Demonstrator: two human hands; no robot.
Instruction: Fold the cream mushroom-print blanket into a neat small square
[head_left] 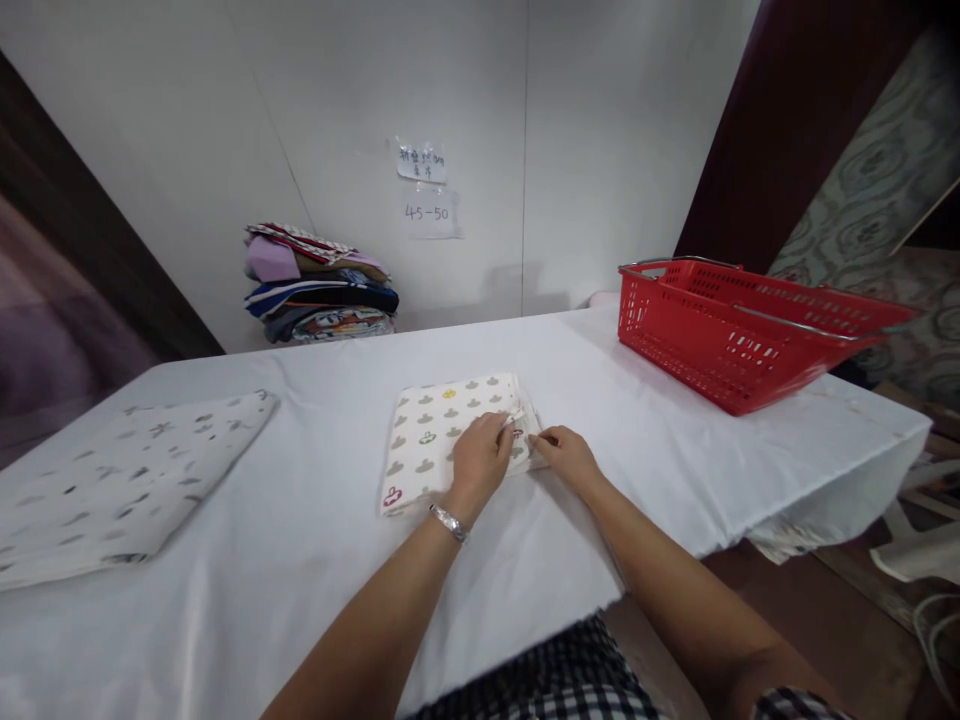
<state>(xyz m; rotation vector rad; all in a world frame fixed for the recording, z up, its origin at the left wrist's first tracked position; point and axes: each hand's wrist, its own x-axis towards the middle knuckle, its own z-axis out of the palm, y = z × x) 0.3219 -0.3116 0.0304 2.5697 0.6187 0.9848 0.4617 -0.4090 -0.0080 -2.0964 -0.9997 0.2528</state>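
A table (315,560) draped in white cloth fills the view, set against a pale wall. On its right end sits a red plastic basket (742,335) with metal handles, well apart from the hands. At the left edge lies a flat, pale folded cloth with grey marks (127,480). Against the wall at the back, a stack of folded coloured fabrics (319,285) rests on the tabletop, and two paper notes (424,190) are stuck to the wall above and to the right of it, the lower one reading "45-50".

Near the middle of the table lies a small folded cloth printed with grey crown shapes (442,430), flat on the white cover. The left hand (480,455), a silver bracelet (448,522) at its wrist, rests palm down on the cloth's near right part, fingers curled, their tips pinching a bit of fabric at the right edge. The right hand (566,452) lies just beside it at the same edge, fingers bent and loosely closed on the cloth's corner; how firm its hold is cannot be told.
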